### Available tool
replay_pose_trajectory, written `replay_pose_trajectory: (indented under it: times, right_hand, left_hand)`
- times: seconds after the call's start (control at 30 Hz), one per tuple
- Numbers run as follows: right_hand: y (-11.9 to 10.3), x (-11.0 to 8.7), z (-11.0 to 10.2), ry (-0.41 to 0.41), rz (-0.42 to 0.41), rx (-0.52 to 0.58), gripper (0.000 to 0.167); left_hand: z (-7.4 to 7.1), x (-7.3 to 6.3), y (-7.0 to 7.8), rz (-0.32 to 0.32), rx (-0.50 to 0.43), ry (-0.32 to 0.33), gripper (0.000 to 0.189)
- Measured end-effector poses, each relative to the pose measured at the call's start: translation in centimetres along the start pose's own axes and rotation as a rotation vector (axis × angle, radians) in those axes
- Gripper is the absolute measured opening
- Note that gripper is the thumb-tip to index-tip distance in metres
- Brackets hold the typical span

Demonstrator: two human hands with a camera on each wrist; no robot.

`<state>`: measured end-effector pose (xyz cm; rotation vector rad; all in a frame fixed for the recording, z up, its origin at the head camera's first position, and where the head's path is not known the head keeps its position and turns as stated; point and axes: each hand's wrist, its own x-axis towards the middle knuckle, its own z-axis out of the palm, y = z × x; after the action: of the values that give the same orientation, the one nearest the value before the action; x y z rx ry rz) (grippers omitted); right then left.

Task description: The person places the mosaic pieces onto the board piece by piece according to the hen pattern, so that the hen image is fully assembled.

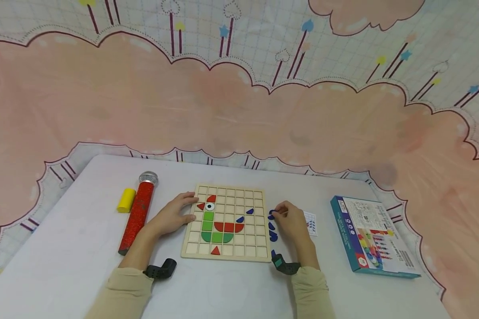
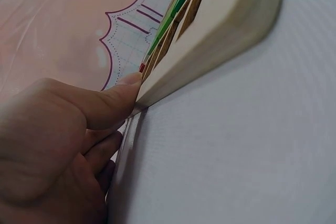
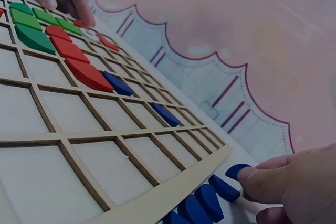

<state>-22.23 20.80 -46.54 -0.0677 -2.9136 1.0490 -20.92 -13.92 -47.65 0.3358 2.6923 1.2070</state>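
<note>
A square wooden grid board [image 1: 228,258] lies on the white table, with red, green and blue pieces and a round eye piece [image 1: 210,206] forming a bird-like picture. My left hand [image 1: 170,217] rests at the board's left edge, its thumb [image 2: 118,95] touching the frame in the left wrist view. Just off the right edge, my right hand [image 1: 294,223] pinches a small blue half-round piece [image 3: 238,171] between thumb and fingertip. More loose blue pieces [image 3: 210,203] lie below it along that edge. Two blue pieces [image 3: 166,115] sit in separate cells on the board.
A red microphone [image 1: 139,217] and a yellow cylinder [image 1: 126,200] lie to the left. Partly behind my right hand is a printed card [image 1: 310,223]. Farther right lies a blue-edged puzzle box [image 1: 377,239]. A patterned cloth hangs behind the table.
</note>
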Motion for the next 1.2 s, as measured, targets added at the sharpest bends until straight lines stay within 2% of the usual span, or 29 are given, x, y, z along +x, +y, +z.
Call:
replay_pose_trajectory:
  times: [0.23, 0.37, 0.6, 0.83, 0.97, 1.03, 1.2]
  right_hand:
    - [-0.5, -0.1, -0.3, -0.014, -0.090, -0.024, 0.025]
    - [-0.8, -0.2, 0.0, -0.012, -0.059, -0.011, 0.021]
    - [-1.3, -0.3, 0.5, 0.004, -0.007, 0.083, 0.014]
    - [-1.9, -0.2, 1.5, -0.003, -0.030, 0.126, 0.012]
    - [-1.8, -0.2, 1.9, 0.017, -0.014, 0.132, 0.012]
    - [-1.7, -0.2, 2.0, 0.033, -0.021, 0.124, 0.012]
    - [-1.6, -0.2, 2.3, 0.049, -0.056, 0.086, 0.012]
  left_hand:
    - [0.0, 0.0, 0.1, -0.003, -0.010, 0.001, 0.054]
    - [0.2, 0.1, 0.0, 0.000, -0.013, 0.006, 0.054]
    - [0.2, 0.1, 0.0, 0.018, 0.002, 0.006, 0.054]
    - [-0.2, -0.2, -0.2, -0.001, 0.013, 0.020, 0.054]
    - [-0.2, -0.1, -0.2, 0.015, 0.005, 0.014, 0.055]
    - [-0.1, -0.1, -0.1, 0.025, 0.000, 0.009, 0.055]
    - [0.0, 0.2, 0.1, 0.004, -0.008, 0.005, 0.055]
